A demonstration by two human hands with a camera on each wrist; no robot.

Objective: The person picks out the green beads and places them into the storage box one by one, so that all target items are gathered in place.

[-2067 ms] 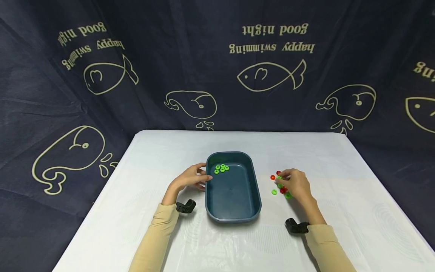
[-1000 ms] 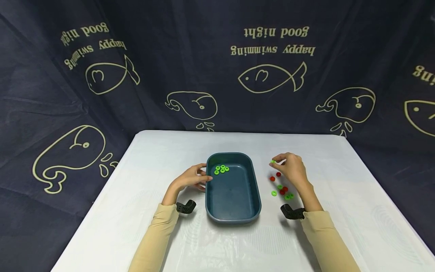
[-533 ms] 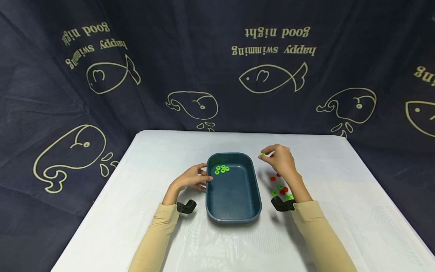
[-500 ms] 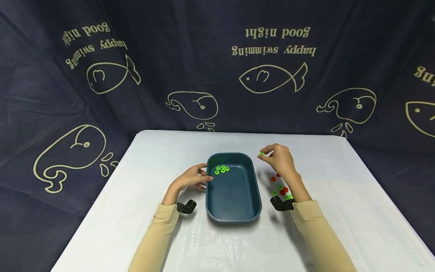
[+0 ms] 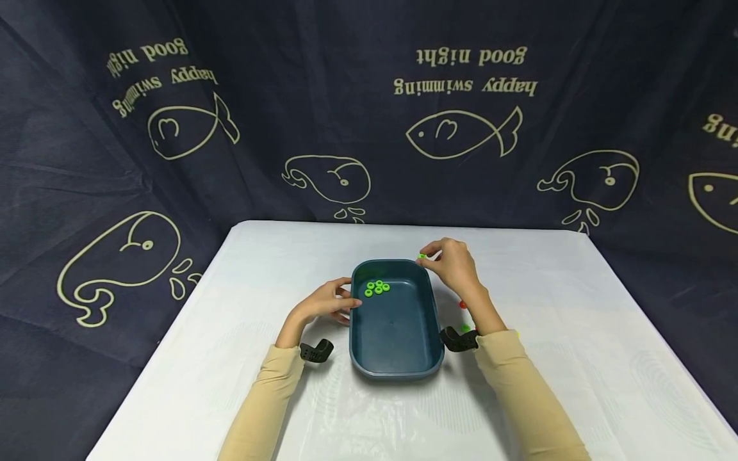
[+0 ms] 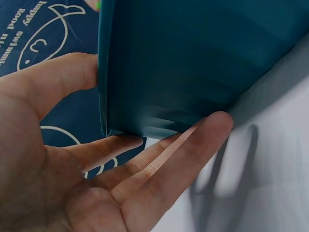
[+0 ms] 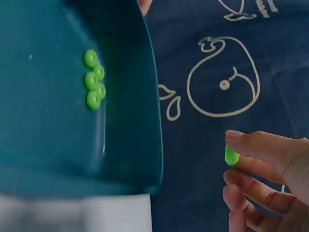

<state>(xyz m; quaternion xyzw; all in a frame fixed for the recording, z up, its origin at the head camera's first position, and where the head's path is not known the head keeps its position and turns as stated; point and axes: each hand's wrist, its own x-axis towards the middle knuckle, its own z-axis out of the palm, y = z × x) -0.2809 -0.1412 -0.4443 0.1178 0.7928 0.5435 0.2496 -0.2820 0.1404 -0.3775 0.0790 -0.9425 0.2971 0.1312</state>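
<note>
A dark teal plastic bin (image 5: 394, 339) stands on the white table. Several small green ring beads (image 5: 378, 290) lie inside it, near its far left corner. My left hand (image 5: 324, 299) holds the bin's left side, thumb at the rim and fingers along the outer wall; in the left wrist view, the fingers (image 6: 181, 166) reach under the rim. Between thumb and forefinger, my right hand (image 5: 453, 264) pinches another green ring bead (image 7: 231, 155), just beyond the bin's far right corner and above table height. The right wrist view shows its other fingers loosely bent.
Right of the bin, a red bead (image 5: 462, 305) and a green bead (image 5: 465, 328) lie on the table, partly covered by the right forearm and its wrist camera (image 5: 458, 339). A dark printed cloth (image 5: 323, 96) hangs behind the table.
My right hand has lifted a green ring bead from the loose beads and carried it left to the bin's far right corner. The left hand and bin have stayed put.
</note>
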